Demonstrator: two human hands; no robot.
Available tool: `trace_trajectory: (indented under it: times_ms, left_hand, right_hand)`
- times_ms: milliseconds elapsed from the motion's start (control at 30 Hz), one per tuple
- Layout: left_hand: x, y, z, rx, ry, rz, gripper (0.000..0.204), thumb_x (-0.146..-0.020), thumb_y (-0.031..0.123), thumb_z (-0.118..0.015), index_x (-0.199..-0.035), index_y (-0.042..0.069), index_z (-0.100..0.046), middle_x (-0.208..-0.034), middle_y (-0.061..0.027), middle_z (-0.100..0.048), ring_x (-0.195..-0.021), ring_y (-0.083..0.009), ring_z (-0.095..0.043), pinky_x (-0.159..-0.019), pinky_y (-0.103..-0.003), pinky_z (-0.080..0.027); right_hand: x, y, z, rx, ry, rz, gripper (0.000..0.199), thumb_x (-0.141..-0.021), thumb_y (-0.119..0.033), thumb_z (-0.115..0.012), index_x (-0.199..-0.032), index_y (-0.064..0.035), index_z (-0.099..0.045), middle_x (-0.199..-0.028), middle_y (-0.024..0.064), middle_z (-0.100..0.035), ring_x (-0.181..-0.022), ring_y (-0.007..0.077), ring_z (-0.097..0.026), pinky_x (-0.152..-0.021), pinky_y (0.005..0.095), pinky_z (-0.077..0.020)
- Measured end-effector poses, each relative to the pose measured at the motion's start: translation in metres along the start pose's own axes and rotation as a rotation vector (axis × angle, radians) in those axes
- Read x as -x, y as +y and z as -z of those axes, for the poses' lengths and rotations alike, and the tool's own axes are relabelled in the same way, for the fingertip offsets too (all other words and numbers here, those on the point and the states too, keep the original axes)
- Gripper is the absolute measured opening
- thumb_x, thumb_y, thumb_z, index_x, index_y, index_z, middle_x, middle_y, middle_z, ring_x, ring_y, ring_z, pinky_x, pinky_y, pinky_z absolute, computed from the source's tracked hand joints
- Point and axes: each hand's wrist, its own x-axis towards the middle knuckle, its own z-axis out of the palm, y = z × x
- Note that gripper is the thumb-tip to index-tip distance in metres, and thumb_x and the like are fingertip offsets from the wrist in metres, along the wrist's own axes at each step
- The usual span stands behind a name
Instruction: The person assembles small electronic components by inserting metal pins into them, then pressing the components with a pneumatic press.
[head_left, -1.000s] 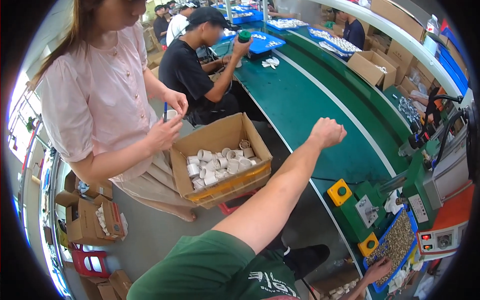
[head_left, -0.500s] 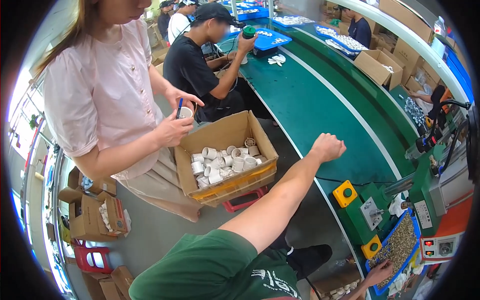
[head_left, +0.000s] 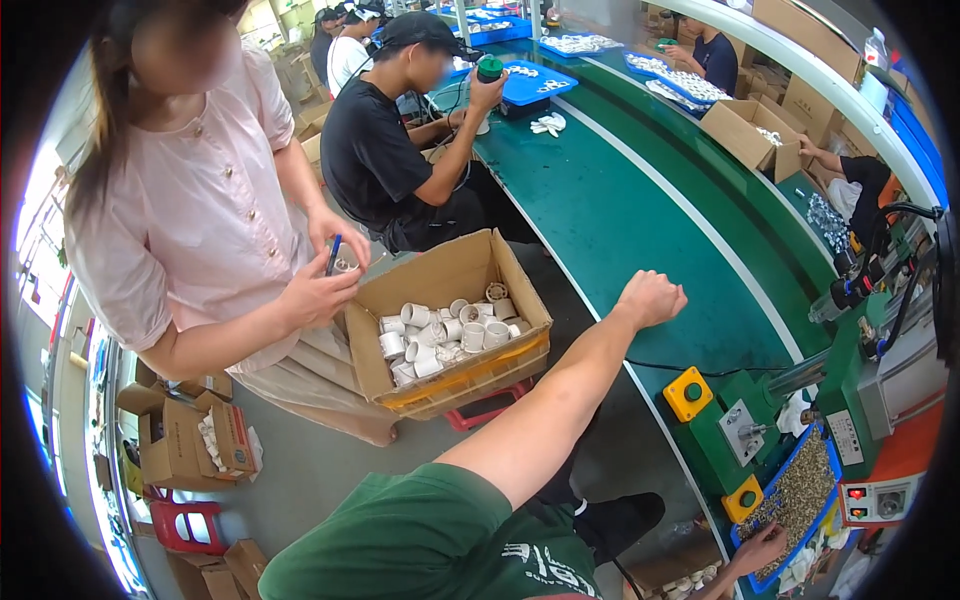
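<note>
- Reaching toward four o'clock, held right hand (head_left: pixel 765 548) over blue tray (head_left: pixel 768 582) of small brass-coloured parts (head_left: pixel 803 488); could not tell its grip.
- Held left hand (head_left: pixel 653 299) fisted, three o'clock.
- Risked spilling parts, perhaps, by raking past rim.

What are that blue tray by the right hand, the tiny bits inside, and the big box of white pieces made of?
Blue tray: probably smooth plastic, given its even, bright colour.
Tiny bits: perhaps brass or another metal, being yellowish-brown; too small to tell finish.
Big box: matt cardboard, judging by its thin brown walls.
</note>
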Motion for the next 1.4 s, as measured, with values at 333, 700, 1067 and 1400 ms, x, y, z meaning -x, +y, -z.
trace_trajectory:
  times_ms: [333,700,1067,1400]
  left_hand:
    - [0.005,-0.011,0.007,-0.015,-0.020,0.033,0.046,-0.089,0.029,-0.042,-0.054,0.007,-0.064,-0.064,-0.0155,-0.065,-0.064,-0.0331,-0.064,-0.064,-0.041,-0.051]
    - [0.007,-0.017,0.012,-0.011,0.051,0.025,0.045,-0.088,0.028,-0.044,-0.054,0.007,-0.064,-0.062,-0.0144,-0.064,-0.061,-0.0324,-0.064,-0.062,-0.041,-0.051]
    - [0.007,-0.019,0.017,-0.030,0.024,0.030,0.046,-0.088,0.028,-0.043,-0.053,0.007,-0.062,-0.062,-0.0138,-0.064,-0.060,-0.0312,-0.063,-0.062,-0.040,-0.051]
    - [0.011,-0.017,0.024,-0.015,0.020,0.048,0.045,-0.088,0.028,-0.043,-0.055,0.006,-0.064,-0.063,-0.0150,-0.064,-0.062,-0.0324,-0.064,-0.063,-0.040,-0.052]
  right_hand:
    - [0.000,-0.006,0.001,0.050,-0.021,-0.042,0.033,-0.094,-0.027,-0.051,-0.080,0.0029,-0.054,-0.078,0.0193,-0.054,-0.078,0.0369,-0.050,-0.074,0.0448,-0.0379]
    - [-0.005,-0.021,0.013,0.096,0.027,-0.037,0.042,-0.091,-0.041,-0.052,-0.100,-0.0009,-0.061,-0.095,0.0210,-0.059,-0.087,0.0392,-0.055,-0.077,0.0484,-0.0425]
    - [0.000,-0.033,0.027,0.079,0.028,-0.039,0.060,-0.092,-0.051,-0.043,-0.130,-0.0050,-0.051,-0.128,0.0237,-0.050,-0.111,0.0445,-0.050,-0.088,0.0552,-0.0398]
    - [0.002,-0.022,0.021,0.130,-0.017,-0.055,0.057,-0.090,-0.049,-0.049,-0.124,-0.0033,-0.055,-0.121,0.0241,-0.054,-0.105,0.0449,-0.052,-0.085,0.0545,-0.0421]
